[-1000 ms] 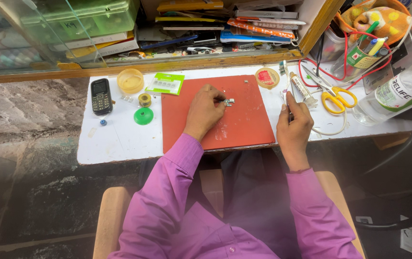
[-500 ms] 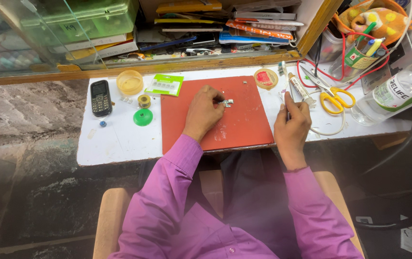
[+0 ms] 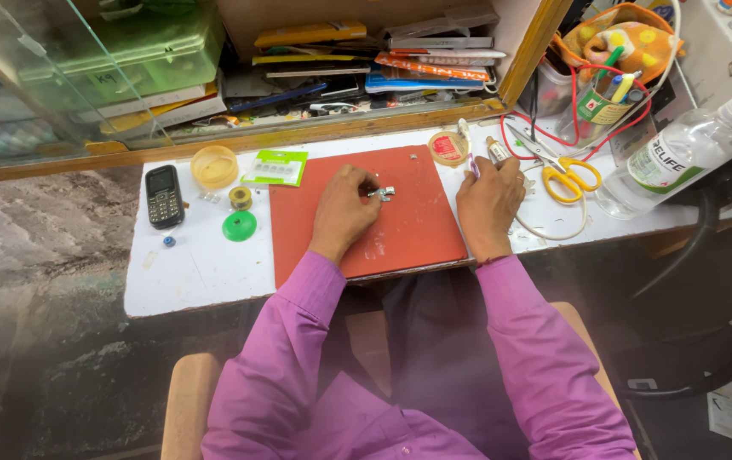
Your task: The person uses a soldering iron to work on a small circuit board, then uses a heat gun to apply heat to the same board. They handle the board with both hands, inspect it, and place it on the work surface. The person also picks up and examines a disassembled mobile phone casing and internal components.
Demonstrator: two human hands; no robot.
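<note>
Small silvery metal part (image 3: 383,193) lies on the red mat (image 3: 400,238), pinched at the fingertips of the left hand (image 3: 342,207), whose fingers are curled narrow around it; what kind of part it is cannot be told. The right hand (image 3: 488,198) rests at the mat's right edge, closed on a slim tool (image 3: 470,152) that sticks up past its fingers. Just beyond the right hand stands a round tape roll (image 3: 448,147), and to that hand's right lie yellow-handled scissors (image 3: 563,167) and a clear plastic bottle (image 3: 681,153). To the left of the left hand, on the white counter (image 3: 187,273), sit a green disc (image 3: 239,226), a small spool (image 3: 240,198), a yellow round tub (image 3: 214,166), a green packet (image 3: 275,168) and a dark keypad phone (image 3: 164,195)
</note>
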